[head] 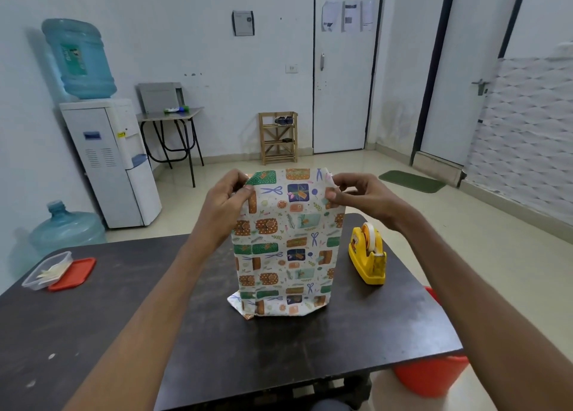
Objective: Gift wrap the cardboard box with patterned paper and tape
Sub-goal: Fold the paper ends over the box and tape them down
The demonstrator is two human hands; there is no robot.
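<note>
The box stands upright on end in the middle of the dark table (124,333), fully covered in patterned paper (288,249) with gifts, scissors and oranges printed on it. No bare cardboard shows. My left hand (228,203) pinches the paper at the upper left corner. My right hand (356,195) pinches the paper at the upper right corner. Loose folds of paper splay out at the bottom left of the box. A yellow tape dispenser (367,255) with a white roll stands just right of the box.
A clear plastic container (46,271) with a red lid (73,274) beside it sits at the table's left edge. An orange bucket (431,376) stands on the floor past the right front corner. A water dispenser (108,162) and spare bottle (66,227) stand at left.
</note>
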